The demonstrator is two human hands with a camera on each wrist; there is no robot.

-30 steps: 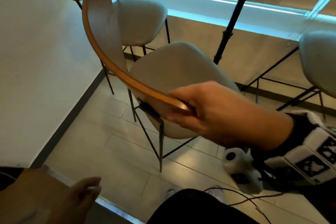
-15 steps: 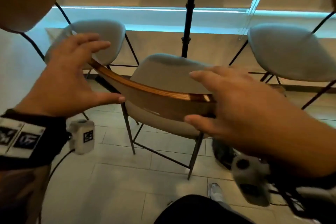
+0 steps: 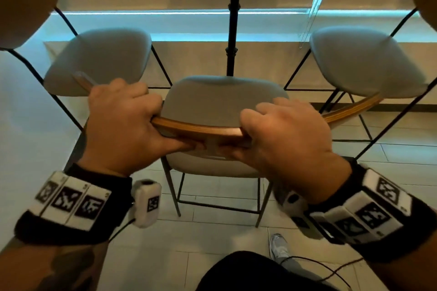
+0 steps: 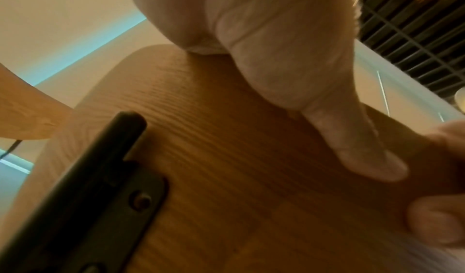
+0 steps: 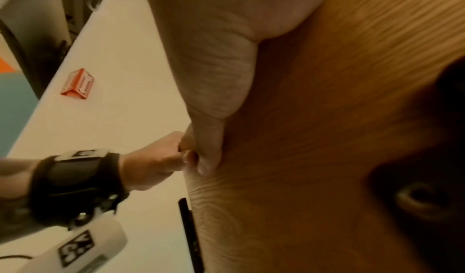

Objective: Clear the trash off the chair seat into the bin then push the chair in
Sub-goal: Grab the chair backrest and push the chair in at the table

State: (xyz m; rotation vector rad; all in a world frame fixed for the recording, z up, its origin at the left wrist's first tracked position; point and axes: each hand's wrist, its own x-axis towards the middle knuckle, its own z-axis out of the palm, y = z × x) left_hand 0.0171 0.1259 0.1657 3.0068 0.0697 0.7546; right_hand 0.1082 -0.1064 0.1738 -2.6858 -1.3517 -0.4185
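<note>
The chair stands in front of me with its grey cushioned seat (image 3: 224,99) bare and its curved wooden backrest (image 3: 201,129) nearest me. My left hand (image 3: 127,125) grips the backrest left of centre, fingers curled over the top edge and thumb underneath. My right hand (image 3: 281,134) grips it right of centre the same way. In the left wrist view my thumb presses the wood grain of the backrest (image 4: 226,158) beside a black metal bracket (image 4: 105,188). The right wrist view shows my thumb on the backrest (image 5: 327,138). No trash or bin is in view.
Two matching grey chairs stand at the left (image 3: 99,59) and right (image 3: 361,59). A black table post (image 3: 233,30) rises just beyond the held chair, under a pale tabletop. Tiled floor (image 3: 212,231) lies below, with my shoe and a cable. A white wall is on the left.
My view has swung round to face the chair squarely. My left hand came up from low at my side and closed on the backrest; my right hand re-gripped it too.
</note>
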